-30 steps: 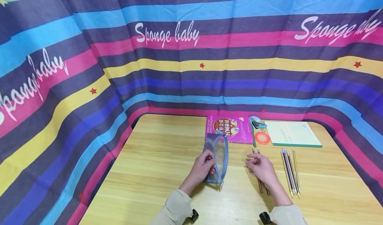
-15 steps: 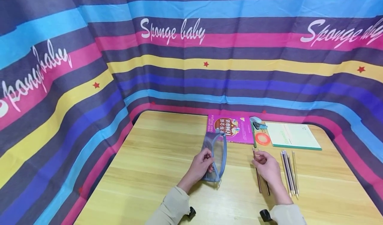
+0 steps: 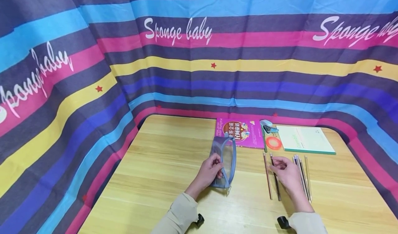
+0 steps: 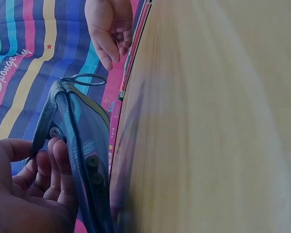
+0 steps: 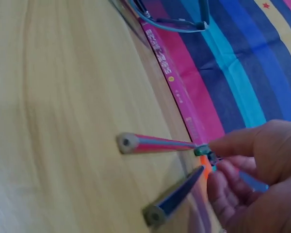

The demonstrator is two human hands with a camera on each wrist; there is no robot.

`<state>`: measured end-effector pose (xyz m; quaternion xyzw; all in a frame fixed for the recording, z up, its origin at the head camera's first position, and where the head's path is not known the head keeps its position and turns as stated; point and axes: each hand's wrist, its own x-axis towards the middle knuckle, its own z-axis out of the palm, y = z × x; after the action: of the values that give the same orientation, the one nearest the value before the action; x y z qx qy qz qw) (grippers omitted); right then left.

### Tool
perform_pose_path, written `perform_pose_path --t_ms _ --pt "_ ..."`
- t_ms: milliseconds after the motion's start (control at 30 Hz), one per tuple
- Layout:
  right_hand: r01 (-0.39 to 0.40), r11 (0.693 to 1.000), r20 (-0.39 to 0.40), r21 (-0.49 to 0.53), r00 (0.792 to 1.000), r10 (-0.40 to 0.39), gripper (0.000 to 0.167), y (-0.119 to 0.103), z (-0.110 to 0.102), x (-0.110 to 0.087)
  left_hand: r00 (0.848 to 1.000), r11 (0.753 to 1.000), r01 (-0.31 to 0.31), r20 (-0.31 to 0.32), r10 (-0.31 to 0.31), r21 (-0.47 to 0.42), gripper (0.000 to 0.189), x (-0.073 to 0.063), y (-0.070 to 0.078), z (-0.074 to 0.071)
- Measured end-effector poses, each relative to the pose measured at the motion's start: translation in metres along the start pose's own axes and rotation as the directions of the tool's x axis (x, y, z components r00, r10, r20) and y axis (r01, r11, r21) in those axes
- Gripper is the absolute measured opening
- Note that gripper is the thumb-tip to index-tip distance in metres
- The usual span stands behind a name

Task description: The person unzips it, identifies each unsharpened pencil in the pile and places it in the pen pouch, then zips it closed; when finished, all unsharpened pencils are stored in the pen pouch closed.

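Note:
My left hand (image 3: 211, 170) grips the near-left edge of a see-through pencil case (image 3: 229, 165) with blue trim. In the left wrist view the thumb and fingers close on its zip edge, and the case (image 4: 87, 141) stands upright, its mouth partly apart. My right hand (image 3: 285, 171) hovers over the table with loosely bent fingers, its fingertips overlapping a dark pencil (image 3: 276, 184). Seen from the right wrist, a gap shows between the fingers (image 5: 228, 182) and the dark pencil (image 5: 177, 194). A reddish pencil (image 3: 267, 178) lies just left of it, roughly parallel.
Several pencils (image 3: 306, 182) lie bunched right of my right hand, partly hidden by it. Behind are a purple book (image 3: 253, 133), a round orange-red item (image 3: 273, 143), a pale blue-and-dark small object (image 3: 268, 126) and a white-green notebook (image 3: 308, 139). A striped curtain (image 3: 174, 68) encloses the table.
My right hand has moved to the right, from over the reddish pencil to the dark one. Both pencils lie nearly where they were. My left hand keeps its grip on the pencil case.

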<state>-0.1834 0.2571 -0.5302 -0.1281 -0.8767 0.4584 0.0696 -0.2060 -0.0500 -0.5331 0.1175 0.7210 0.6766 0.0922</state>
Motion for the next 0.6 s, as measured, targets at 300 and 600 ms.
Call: perform_pose_path --t_ms 300,600 --pt "0.058 0.982 0.078 -0.178 0.996 -0.045 0.045 0.008 -0.010 0.002 1.000 1.000 -0.002 0.002 0.001 0.007 0.007 0.000 0.001 0.000" --pt "0.057 0.954 0.187 -0.294 0.982 -0.001 0.052 0.007 -0.017 0.011 1.000 1.000 0.003 0.003 -0.003 0.004 0.008 -0.001 0.006 0.000"
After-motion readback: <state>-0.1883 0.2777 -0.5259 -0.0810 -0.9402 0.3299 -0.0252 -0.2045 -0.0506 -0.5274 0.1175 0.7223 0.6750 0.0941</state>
